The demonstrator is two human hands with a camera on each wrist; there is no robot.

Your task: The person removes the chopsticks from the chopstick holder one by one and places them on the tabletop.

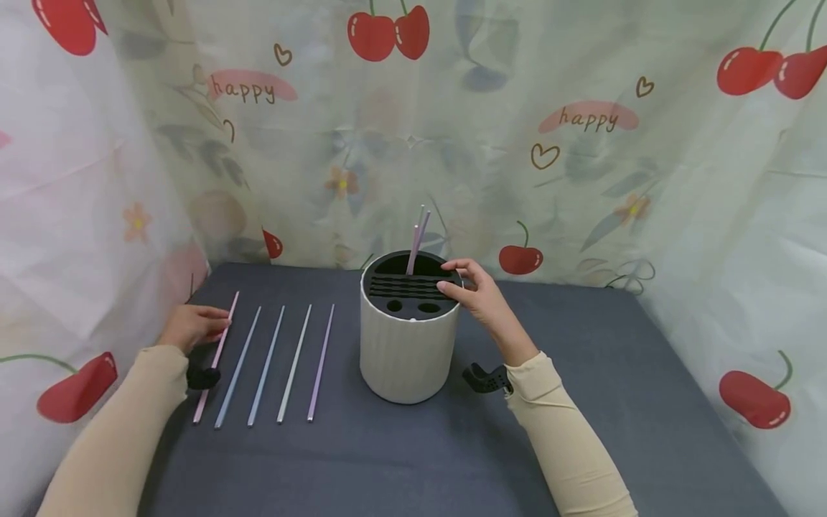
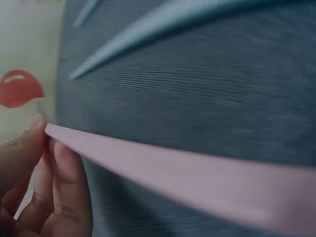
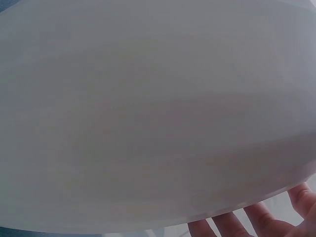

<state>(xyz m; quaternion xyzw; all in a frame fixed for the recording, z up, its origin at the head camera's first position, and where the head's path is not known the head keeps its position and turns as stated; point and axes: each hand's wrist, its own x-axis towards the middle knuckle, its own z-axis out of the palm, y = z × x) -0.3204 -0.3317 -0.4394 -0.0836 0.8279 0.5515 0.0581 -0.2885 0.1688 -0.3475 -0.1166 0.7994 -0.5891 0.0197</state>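
Note:
My left hand (image 1: 194,327) pinches a pink chopstick (image 2: 163,168) near its far end, between thumb and fingertips. To its right, two blue chopsticks (image 1: 239,366), a whitish one (image 1: 294,362) and a purple one (image 1: 321,362) lie side by side on the cloth. My right hand (image 1: 477,291) grips the rim of a round white utensil holder (image 1: 407,359), thumb and fingertips over its black slotted top (image 1: 413,310). In the right wrist view, the holder's pale wall (image 3: 148,113) hides the fingertips. A few chopsticks (image 1: 416,244) stand leaning in the holder's rear compartment.
Dark grey cloth (image 1: 400,467) covers the table. A patterned curtain (image 1: 413,165) with cherries hangs along the back and both sides, close to the table's edges. Black wrist mounts (image 1: 486,378) jut out from both sleeves.

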